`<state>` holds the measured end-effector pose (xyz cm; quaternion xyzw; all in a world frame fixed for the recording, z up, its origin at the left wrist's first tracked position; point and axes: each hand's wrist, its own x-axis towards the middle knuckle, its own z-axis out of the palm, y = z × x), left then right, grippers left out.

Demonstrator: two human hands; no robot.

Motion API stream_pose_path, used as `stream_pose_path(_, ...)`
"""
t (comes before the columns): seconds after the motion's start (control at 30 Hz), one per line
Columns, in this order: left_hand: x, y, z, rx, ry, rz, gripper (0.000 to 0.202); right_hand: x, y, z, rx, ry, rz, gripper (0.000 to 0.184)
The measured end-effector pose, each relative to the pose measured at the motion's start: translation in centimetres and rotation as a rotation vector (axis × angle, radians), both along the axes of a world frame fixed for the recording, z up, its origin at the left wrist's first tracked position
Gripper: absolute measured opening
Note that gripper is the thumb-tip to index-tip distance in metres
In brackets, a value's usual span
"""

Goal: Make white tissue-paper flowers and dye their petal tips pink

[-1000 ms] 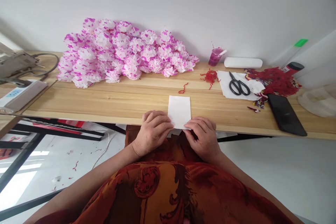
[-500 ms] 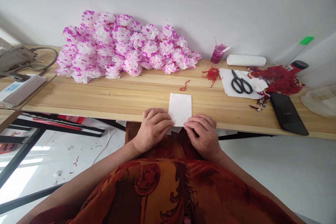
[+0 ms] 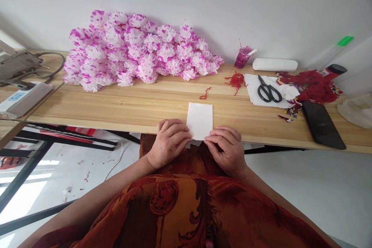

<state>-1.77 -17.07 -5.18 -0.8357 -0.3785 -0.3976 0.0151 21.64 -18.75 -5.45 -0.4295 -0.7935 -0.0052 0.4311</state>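
Note:
A white rectangle of paper (image 3: 199, 120) lies at the front edge of the wooden table, its near end reaching the edge. My left hand (image 3: 170, 137) pinches its near left corner between thumb and fingers. At the near right corner, my right hand (image 3: 226, 149) has its fingertips closed on the paper in the same way. Whether the paper is one sheet or a stack I cannot tell. Just beyond it lies a short piece of red yarn (image 3: 205, 93).
Pink-and-white paper flowers (image 3: 139, 50) are heaped against the wall. To the right are red yarn (image 3: 236, 81), a cup of purple liquid (image 3: 243, 58), black-handled scissors (image 3: 269, 92) on white paper, a red yarn bundle (image 3: 315, 87) and a black phone (image 3: 323, 124). A power strip (image 3: 24, 100) sits left.
Both hands keep their grip on the paper's near corners, with hardly any movement. The view has shifted very slightly.

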Motion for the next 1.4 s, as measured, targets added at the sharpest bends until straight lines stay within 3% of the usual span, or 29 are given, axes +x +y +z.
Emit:
stream_pose_path(0.3,-0.03,-0.11,-0.16,-0.006,0.003,0.036,0.007,-0.22,0.07,-0.12,0.024,-0.003,-0.014,0.014)
stream_pose_path(1.03,0.41,-0.22,-0.24,-0.014,0.012,0.131,0.017,-0.68,0.26,0.01,-0.011,-0.014,-0.085,0.016)
stream_pose_path(1.23,0.53,-0.2,-0.38,0.04,-0.025,0.148,0.008,-0.4,0.33,-0.24,0.036,-0.017,-0.065,0.018)
stream_pose_path(1.4,0.31,-0.25,-0.68,0.08,-0.038,0.129,0.019,-0.14,0.32,-0.5,0.057,0.007,-0.044,0.021)
